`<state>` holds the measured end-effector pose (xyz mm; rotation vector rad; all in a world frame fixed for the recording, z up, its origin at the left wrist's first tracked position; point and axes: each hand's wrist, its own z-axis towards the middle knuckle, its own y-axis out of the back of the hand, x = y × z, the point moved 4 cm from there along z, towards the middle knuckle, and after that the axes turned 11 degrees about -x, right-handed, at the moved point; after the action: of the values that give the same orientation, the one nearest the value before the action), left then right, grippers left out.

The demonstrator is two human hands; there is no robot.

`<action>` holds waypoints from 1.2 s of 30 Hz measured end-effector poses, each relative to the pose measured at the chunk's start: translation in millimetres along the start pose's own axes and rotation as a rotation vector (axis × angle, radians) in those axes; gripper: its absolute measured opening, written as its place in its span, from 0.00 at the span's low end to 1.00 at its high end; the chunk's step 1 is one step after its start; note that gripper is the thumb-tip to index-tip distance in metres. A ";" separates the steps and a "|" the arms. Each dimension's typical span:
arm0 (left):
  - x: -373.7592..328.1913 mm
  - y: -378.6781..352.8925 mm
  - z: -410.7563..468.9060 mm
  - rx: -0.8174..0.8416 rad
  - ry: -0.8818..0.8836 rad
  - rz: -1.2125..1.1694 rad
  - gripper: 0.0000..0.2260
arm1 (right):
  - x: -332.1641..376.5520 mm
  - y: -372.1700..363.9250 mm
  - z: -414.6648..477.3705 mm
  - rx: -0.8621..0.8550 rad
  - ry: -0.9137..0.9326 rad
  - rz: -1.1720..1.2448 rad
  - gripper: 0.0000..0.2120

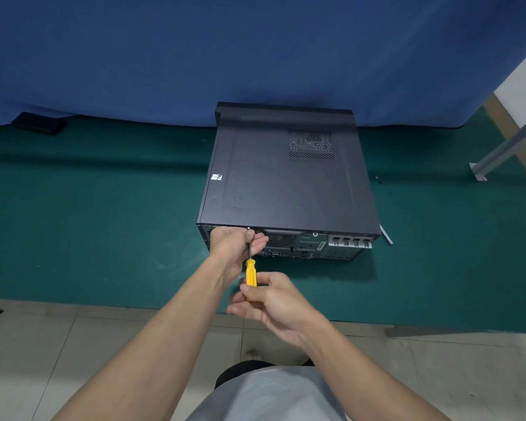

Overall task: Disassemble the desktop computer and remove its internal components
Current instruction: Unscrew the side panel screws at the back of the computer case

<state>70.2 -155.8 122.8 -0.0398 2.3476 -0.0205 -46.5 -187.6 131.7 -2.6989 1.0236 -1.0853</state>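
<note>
Early stage, by my judgement: the case (286, 183) lies on the tabletop (104, 223) with its panel on and nothing out. One screwdriver (250, 273): the right hand (274, 302) grips its handle, the left hand (234, 244) pinches its shaft, tip at a screw (248, 228) on the case's rear edge. Two specks (378, 179), perhaps screws, lie right of the case

I saw a blue cloth (164, 56) hanging behind the green table (104, 208). A flat black pad (38, 123) lay far left, against the cloth. A grey metal rail (504, 147) slanted down to the table's right end. Pale floor tiles (43, 344) showed nearest me.
</note>
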 end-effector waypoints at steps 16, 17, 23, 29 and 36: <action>0.5 10.8 6.6 -0.077 -0.180 0.199 0.06 | -11.5 -0.6 10.4 -0.303 0.135 -0.276 0.11; -0.2 10.5 6.4 -0.090 -0.198 0.214 0.07 | -11.2 0.7 10.8 -0.295 0.126 -0.253 0.12; 4.9 7.5 7.7 0.038 -0.098 0.045 0.04 | -11.6 0.0 6.3 -0.006 -0.024 0.115 0.06; -0.2 6.8 7.7 -0.139 -0.230 0.274 0.07 | -17.1 3.8 11.9 -0.262 0.069 -0.088 0.09; 1.0 3.9 4.6 -0.019 -0.021 0.023 0.05 | -3.6 1.4 4.1 0.060 -0.056 0.173 0.06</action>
<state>72.7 -151.9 118.7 -0.0223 2.3272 0.0136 -46.6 -187.3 126.1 -2.5233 1.1699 -0.9882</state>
